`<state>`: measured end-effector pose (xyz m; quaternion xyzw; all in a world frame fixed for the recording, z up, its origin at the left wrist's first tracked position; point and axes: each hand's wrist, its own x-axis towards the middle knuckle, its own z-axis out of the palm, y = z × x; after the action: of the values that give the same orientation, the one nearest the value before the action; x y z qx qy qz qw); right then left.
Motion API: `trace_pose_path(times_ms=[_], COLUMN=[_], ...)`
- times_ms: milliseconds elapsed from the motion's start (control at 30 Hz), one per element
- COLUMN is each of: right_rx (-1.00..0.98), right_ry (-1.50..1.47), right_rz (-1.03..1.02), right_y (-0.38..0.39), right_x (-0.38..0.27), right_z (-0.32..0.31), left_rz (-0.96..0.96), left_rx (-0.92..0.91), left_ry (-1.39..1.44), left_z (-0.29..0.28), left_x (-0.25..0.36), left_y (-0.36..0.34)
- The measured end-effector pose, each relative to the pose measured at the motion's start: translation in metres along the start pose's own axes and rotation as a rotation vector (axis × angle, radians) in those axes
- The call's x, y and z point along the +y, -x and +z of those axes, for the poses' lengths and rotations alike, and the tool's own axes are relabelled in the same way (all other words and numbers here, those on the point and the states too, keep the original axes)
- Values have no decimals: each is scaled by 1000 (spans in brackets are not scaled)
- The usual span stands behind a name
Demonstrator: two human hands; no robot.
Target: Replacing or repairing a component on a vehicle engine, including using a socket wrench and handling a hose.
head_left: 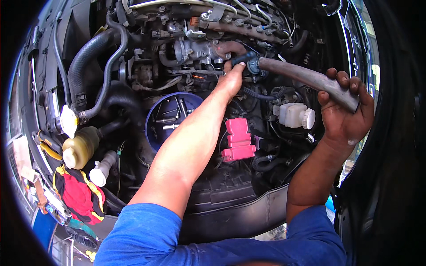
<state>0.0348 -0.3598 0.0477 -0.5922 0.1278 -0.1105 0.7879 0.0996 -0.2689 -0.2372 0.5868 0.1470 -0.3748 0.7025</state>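
Note:
A long brownish metal pipe (301, 73) slants across the upper right of the engine bay. Its lower right end rests in my right hand (348, 106), fingers curled over the top edge and thumb below. The pipe's other end meets a blue-grey round part (253, 65) near the engine. There, my left hand (233, 77) closes on a short dark blue cylindrical piece (242, 58) beside that round part; its exact kind is unclear. Under my left forearm sits a blue round bowl (149, 128) holding several bolts and metal sockets (166, 119).
A pink plastic cover (238, 139) lies between my arms. The white fluid reservoir (296, 116) is below the pipe. Thick black hoses (86, 64), a yellowed reservoir (81, 147) and red-black gloves or cloth (80, 193) occupy the left. Metal fuel lines (239, 29) run along the back.

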Motion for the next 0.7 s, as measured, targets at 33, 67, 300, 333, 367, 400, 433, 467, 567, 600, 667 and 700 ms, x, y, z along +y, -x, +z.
trace_pose_path(times_ms=[33,67,300,333,367,400,433,467,567,600,667,700], right_rx=[-65,-46,18,40,108,102,41,34,26,4,-75,-35], right_ry=[-35,-23,47,27,28,29,4,22,13,-3,4,1], right_rz=[9,11,70,114,158,155,157,153,159,141,90,121], right_y=[-2,-2,-20,-26,-33,-38,-42,-45,-40,-35,-25,-23], right_x=[1,2,25,32,39,47,55,63,83,88,94,96], right_z=[0,1,-1,0,0,1,2,3,3,2,-1,-2], left_rz=[30,39,102,79,46,55,45,16,-58,-19,-135,-146], left_rx=[-61,-57,-95,-82,-81,-70,-83,-87,-107,-97,-120,-122], left_ry=[66,71,54,81,109,109,93,76,227,320,493,546], left_z=[0,1,-4,-5,-6,-7,-7,-8,0,4,12,15], left_x=[-4,-8,-23,-23,-22,-20,-18,-16,-3,3,14,20], left_y=[-4,-6,-12,-11,-9,-8,-7,-5,0,1,4,5])
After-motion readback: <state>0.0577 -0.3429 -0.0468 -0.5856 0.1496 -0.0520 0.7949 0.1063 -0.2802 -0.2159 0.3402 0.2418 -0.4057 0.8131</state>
